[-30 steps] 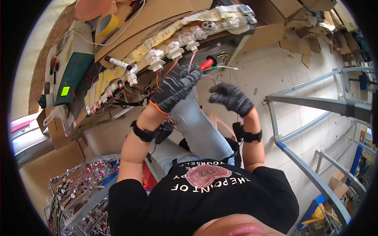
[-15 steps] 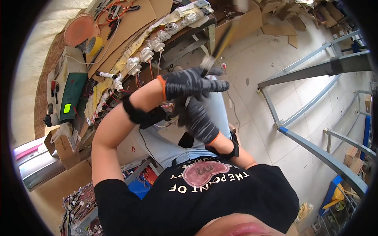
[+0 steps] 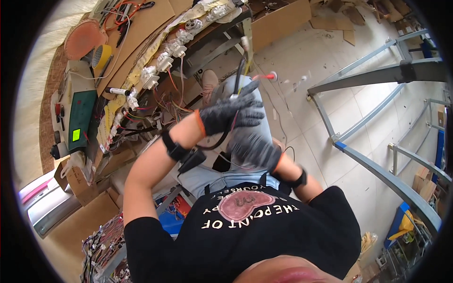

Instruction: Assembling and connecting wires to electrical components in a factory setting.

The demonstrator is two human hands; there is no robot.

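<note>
My left hand (image 3: 229, 114), in a dark grey knit glove with an orange cuff, grips a wire harness (image 3: 239, 75) over my lap. The harness has black and yellow strands, and a pale connector (image 3: 245, 43) tops its far end. A red lead with a round white end (image 3: 273, 76) sticks out to the right of it. Below the left hand, a black cable loops back toward my wrist. My right hand (image 3: 255, 150), gloved alike, is just below and right of the left one. Motion smears its fingers, so whether they hold any wire is unclear.
At left, a bench edge carries a row of white connectors (image 3: 164, 61) with hanging wires. Yellow tape (image 3: 101, 56), a marker (image 3: 117, 91) and a green case (image 3: 81, 118) lie there. A metal frame (image 3: 377, 165) stands at right. Bundled wires (image 3: 101, 250) sit lower left.
The harness has swung from slanting up-right to nearly upright. My left hand has moved slightly down, and my right hand has shifted right and down, away from the left.
</note>
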